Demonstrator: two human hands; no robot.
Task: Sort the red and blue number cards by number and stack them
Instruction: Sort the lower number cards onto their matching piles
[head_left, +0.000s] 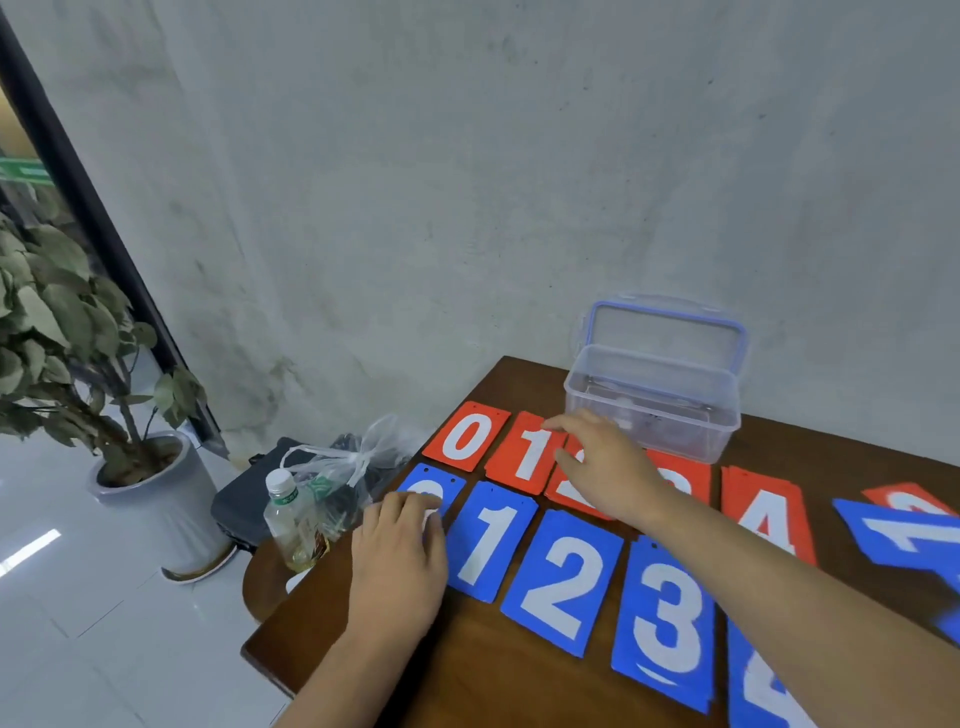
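Observation:
Two rows of number cards lie on the dark wooden table (467, 675). The far row is red: card 0 (466, 435), card 1 (524, 453), card 2 mostly hidden under my right hand, card 3 partly hidden, card 4 (763, 514). The near row is blue: card 0 (431, 488), card 1 (491, 543), card 2 (563, 582), card 3 (662, 623). My left hand (397, 561) rests flat on the blue 0. My right hand (602, 462) lies with fingers spread over the red 2, fingertips touching the red 1.
A clear plastic box (652, 402) with its lid up stands at the table's far edge. More blue and red cards (909, 535) lie loose at the right. Left of the table are a drink bottle (288, 519), a plastic bag (343, 462) and a potted plant (145, 467).

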